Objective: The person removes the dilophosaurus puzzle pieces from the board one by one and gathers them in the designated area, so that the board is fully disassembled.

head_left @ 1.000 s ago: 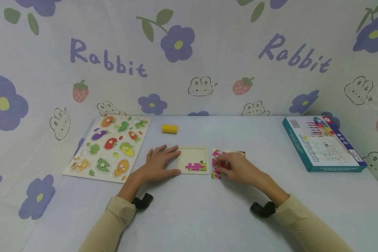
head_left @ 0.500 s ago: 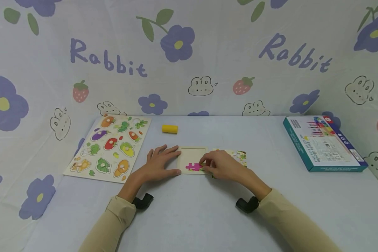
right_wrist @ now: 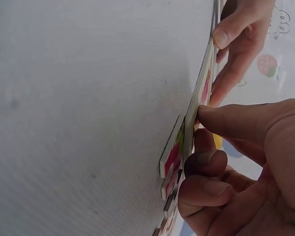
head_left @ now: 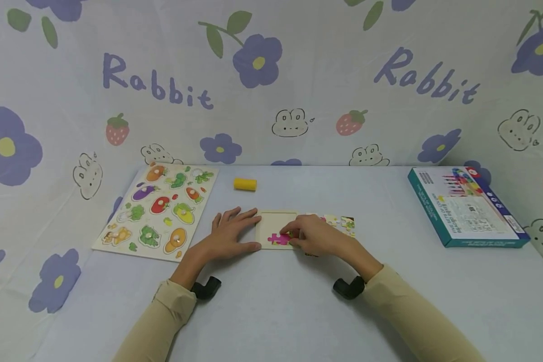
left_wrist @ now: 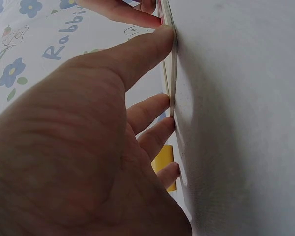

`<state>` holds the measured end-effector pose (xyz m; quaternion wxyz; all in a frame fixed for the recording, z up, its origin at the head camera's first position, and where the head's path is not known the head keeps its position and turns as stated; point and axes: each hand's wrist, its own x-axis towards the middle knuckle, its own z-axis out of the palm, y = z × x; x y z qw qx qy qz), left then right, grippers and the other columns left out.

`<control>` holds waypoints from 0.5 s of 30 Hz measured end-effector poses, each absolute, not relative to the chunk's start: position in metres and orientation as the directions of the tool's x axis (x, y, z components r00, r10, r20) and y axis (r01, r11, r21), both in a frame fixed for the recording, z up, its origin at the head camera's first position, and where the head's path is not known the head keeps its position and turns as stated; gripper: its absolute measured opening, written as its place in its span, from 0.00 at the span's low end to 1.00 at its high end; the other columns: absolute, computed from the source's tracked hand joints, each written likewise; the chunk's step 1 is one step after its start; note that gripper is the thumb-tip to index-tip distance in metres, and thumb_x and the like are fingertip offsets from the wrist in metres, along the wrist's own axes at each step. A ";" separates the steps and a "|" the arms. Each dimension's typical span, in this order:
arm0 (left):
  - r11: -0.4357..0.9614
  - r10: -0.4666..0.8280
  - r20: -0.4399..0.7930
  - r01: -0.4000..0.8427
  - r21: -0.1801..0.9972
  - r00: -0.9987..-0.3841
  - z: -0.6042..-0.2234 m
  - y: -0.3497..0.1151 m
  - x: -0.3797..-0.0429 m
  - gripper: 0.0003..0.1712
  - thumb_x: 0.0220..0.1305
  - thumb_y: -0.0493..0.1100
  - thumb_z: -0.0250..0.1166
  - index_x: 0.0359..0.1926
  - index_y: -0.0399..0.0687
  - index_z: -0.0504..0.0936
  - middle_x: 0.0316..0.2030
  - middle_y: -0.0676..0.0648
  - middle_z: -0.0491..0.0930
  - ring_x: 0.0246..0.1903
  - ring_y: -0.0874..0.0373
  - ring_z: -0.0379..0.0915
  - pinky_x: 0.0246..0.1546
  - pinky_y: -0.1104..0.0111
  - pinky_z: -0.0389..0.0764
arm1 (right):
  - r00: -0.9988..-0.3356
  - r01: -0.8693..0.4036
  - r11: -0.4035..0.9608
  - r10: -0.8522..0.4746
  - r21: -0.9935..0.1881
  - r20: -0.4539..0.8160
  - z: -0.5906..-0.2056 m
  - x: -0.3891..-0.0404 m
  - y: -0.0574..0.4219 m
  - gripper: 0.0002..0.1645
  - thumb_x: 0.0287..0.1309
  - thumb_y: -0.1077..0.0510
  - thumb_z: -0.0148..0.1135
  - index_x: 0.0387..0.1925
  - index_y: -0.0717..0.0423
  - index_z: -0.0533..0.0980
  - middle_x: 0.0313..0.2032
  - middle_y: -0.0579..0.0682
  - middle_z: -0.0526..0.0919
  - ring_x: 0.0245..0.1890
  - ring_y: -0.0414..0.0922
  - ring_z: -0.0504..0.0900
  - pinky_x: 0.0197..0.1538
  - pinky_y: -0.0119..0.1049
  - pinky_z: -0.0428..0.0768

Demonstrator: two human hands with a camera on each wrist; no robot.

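A small square wooden puzzle tray (head_left: 269, 222) lies on the table, with pink jigsaw pieces (head_left: 276, 240) along its near side. My left hand (head_left: 228, 234) is spread at the tray's left edge; in the left wrist view its thumb (left_wrist: 152, 49) and fingertips touch that edge. Over the tray's near right part, my right hand (head_left: 319, 235) has thumb and fingers drawn together at a puzzle piece, mostly covered by the fingers. Several loose puzzle pieces (head_left: 348, 222) lie right of the tray, partly behind this hand.
A vegetable peg puzzle board (head_left: 167, 221) lies at the left. Behind the tray is a yellow cylinder (head_left: 245, 184). A flat teal-edged box (head_left: 468, 211) sits at the far right. Patterned cloth (head_left: 326, 75) hangs behind the table.
My right hand has moved left from the loose pieces to the tray's near right part, bringing a puzzle piece. My left hand stays at the tray's left edge.
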<state>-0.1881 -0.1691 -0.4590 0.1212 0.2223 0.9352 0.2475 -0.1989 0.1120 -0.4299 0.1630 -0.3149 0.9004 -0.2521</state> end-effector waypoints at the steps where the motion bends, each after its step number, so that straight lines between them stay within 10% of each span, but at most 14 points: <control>1: 0.778 0.477 -0.115 0.358 0.516 -0.871 -0.459 -0.169 -0.188 0.44 0.70 0.63 0.66 0.82 0.58 0.64 0.85 0.52 0.54 0.86 0.38 0.37 0.79 0.28 0.33 | -0.748 -0.479 0.674 -0.648 -0.563 -0.139 -0.430 -0.200 0.112 0.19 0.70 0.60 0.67 0.60 0.54 0.85 0.41 0.48 0.84 0.32 0.40 0.75 0.34 0.29 0.74; 15: 0.783 0.469 -0.116 0.351 0.514 -0.875 -0.462 -0.168 -0.190 0.44 0.70 0.63 0.66 0.82 0.59 0.64 0.86 0.54 0.53 0.86 0.39 0.36 0.80 0.29 0.33 | -0.755 -0.450 0.662 -0.640 -0.599 -0.141 -0.433 -0.202 0.114 0.18 0.70 0.62 0.66 0.60 0.54 0.85 0.44 0.49 0.86 0.32 0.39 0.76 0.35 0.30 0.75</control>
